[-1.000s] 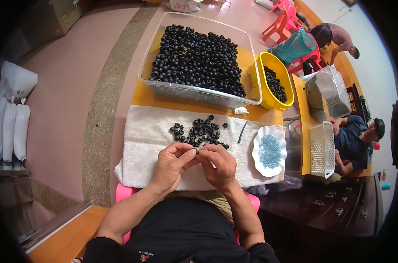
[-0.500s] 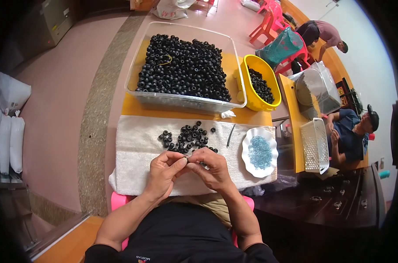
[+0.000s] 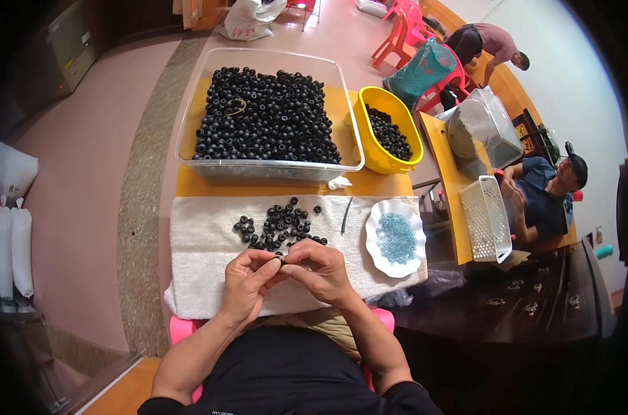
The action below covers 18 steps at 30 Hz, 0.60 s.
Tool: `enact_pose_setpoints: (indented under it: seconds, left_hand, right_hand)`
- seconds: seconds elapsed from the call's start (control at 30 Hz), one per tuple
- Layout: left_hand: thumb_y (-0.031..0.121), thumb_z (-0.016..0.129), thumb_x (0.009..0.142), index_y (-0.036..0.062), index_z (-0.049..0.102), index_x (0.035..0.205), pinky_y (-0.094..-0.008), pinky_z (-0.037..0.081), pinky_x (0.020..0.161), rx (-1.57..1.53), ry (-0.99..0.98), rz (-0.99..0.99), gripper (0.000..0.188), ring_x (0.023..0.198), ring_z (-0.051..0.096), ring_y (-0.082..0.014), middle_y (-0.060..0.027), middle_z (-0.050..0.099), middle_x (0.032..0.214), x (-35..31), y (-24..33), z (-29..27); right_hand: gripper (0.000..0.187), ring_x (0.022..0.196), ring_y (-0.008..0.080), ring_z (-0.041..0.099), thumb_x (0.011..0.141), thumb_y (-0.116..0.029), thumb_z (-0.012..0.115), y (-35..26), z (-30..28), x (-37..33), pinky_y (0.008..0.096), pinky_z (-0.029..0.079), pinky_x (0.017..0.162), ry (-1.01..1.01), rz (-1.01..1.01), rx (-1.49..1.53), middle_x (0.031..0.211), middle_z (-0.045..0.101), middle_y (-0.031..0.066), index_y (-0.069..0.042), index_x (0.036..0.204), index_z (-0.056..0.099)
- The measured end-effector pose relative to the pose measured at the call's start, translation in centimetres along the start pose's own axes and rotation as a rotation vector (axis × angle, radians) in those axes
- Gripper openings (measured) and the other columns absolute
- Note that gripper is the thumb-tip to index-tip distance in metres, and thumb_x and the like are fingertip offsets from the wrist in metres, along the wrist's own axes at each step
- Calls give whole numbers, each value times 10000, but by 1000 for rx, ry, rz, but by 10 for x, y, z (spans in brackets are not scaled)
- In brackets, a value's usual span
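Note:
Over the near part of a white towel [image 3: 203,277], my left hand [image 3: 247,282] and my right hand [image 3: 322,275] meet fingertip to fingertip. Both are closed in a pinch on one small black round piece [image 3: 279,256], mostly covered by the fingers. Just beyond them lies a loose cluster of black round pieces with holes, like large beads [image 3: 279,220]. A white scalloped plate [image 3: 374,257] to the right carries a heap of tiny pale-blue clear bits [image 3: 397,238]. Between plate and cluster rests a thin dark strip [image 3: 346,216].
Beyond the towel stand a clear plastic bin [image 3: 258,168] and a yellow tub [image 3: 364,152], both holding many black pieces. A crumpled white tissue [image 3: 339,182] lies before the bin. At right are a white perforated basket [image 3: 487,221] and a seated person [image 3: 541,200]; another person [image 3: 497,43] bends farther back.
The whole view has shifted, so the table sits slightly lower and farther left. My hands keep the same pinch on the black piece, with the fingers only slightly changed.

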<state>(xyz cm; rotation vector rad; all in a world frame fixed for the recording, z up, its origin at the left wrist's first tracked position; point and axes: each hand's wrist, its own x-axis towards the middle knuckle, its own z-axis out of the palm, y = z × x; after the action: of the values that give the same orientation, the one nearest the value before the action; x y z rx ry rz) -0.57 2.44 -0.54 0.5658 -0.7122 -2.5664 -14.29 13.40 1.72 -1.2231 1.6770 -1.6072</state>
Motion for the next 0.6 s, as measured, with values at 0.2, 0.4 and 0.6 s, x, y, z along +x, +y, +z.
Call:
enact_pose_setpoints:
  seconds: [0.2, 0.4, 0.6]
  left_hand:
    - [10, 668, 918, 29, 634, 1007, -322, 613, 806, -24, 3, -6, 97, 851, 700, -170, -89, 695, 954, 0, 0, -1]
    - [18, 660, 922, 36, 633, 1012, -353, 613, 820, -9, -10, -4, 96, 878, 701, -188, -89, 694, 965, 1, -3, -5]
    - [12, 663, 919, 19, 632, 1013, -342, 613, 816, -11, -6, -8, 99, 870, 706, -187, -101, 697, 971, 1, -3, -4]
  right_hand:
    - [142, 784, 143, 628, 853, -35, 739, -1, 2, -1, 255, 493, 675, 3, 38, 98, 882, 656, 88, 13, 970, 675]
    - [166, 776, 166, 625, 875, -18, 693, -11, -2, 1, 273, 493, 679, -35, -52, -85, 893, 656, 105, 13, 1037, 677]
    - [183, 794, 209, 619, 896, 2, 646, -12, -2, 2, 292, 488, 683, -61, -89, -203, 877, 620, 98, -18, 1076, 672]
